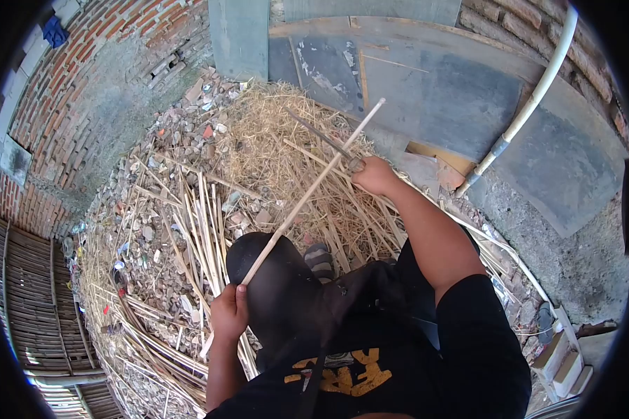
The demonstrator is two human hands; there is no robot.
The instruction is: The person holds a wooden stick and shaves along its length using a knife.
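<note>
My left hand (228,312) is closed around the lower part of a long pale wooden or bamboo stick (304,201). The stick slants up and away to the right, passing over my dark-clad knee (258,286). In my right hand (375,176) is the handle of a long knife (321,136), its narrow brownish blade pointing up and to the left. Blade and stick cross close to the handle; whether they touch I cannot tell. Below lies a heap of thin shavings (272,126).
Several pale strips (206,230) lie on the rubble to the left, with more bundled at lower left (161,342). Grey boards (440,91) lean at the back beside a white pipe (538,91). A brick wall (84,91) rises on the left.
</note>
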